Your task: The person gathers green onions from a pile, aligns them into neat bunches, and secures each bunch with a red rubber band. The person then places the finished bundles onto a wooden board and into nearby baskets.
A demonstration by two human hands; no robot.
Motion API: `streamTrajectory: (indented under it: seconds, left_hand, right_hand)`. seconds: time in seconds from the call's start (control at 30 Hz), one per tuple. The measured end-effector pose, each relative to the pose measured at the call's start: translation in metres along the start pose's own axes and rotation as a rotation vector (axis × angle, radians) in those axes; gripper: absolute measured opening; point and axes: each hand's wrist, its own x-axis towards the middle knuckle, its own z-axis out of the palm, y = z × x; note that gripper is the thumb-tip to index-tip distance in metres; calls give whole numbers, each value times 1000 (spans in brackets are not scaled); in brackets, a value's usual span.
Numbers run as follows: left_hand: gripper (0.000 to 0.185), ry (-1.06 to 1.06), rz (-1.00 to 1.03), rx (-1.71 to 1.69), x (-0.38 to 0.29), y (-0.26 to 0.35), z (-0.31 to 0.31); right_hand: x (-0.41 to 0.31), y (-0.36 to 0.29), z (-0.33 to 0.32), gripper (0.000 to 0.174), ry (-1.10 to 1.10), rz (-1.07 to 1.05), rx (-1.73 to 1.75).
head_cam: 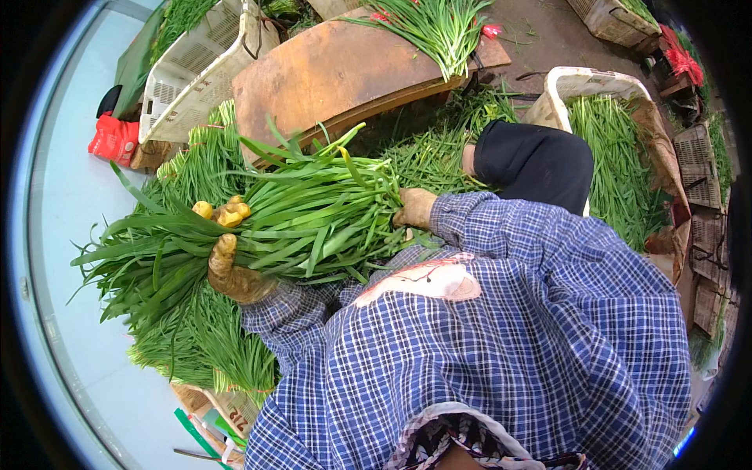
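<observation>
A large loose bundle of garlic chives [317, 217] lies sideways across my front, held in both hands. My left hand [238, 279], in a soiled glove with yellow fingertips, is wrapped around the leafy part, and the leaf tips fan out beyond it to the left. At the other end my right hand [416, 208], also gloved, grips the stem ends. Below and behind the bundle, tied chive bunches [202, 155] are stacked at my left. A curved wooden board [329, 70] stands just ahead, with another chive bunch [440, 35] on its far end.
A white plastic crate [197, 70] stands at the upper left beside a red packet [114, 138]. Chives fill a lined crate [611, 153] right of my knee [534, 158]. Loose trimmings [435, 153] cover the floor under the board. More crates [699, 164] line the right edge.
</observation>
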Motion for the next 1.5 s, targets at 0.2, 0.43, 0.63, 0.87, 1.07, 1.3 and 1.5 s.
streamTrajectory:
  seconds: [0.2,0.43,0.63,0.87,1.07,1.3,1.5]
  left_hand:
    - [50,48,57,-110,-6,11,-29]
    - [43,-25,109,-193,1,46,-88]
    - [42,-8,52,-261,-3,42,-107]
    - [38,420,35,-208,5,50,-119]
    - [36,248,93,-251,29,32,-81]
    - [40,335,-38,-239,51,16,-21]
    - [44,493,-97,-225,42,8,11]
  right_hand:
    - [26,50,-14,52,93,128,-26]
    - [17,76,-48,87,284,-75,43]
    - [10,-15,-62,27,111,-531,1131]
    - [13,2,-48,60,-129,-176,1408]
    - [12,-48,-26,109,-83,-614,1535]
    - [18,-59,-38,93,21,-163,1303]
    - [32,-43,-30,49,241,-342,663]
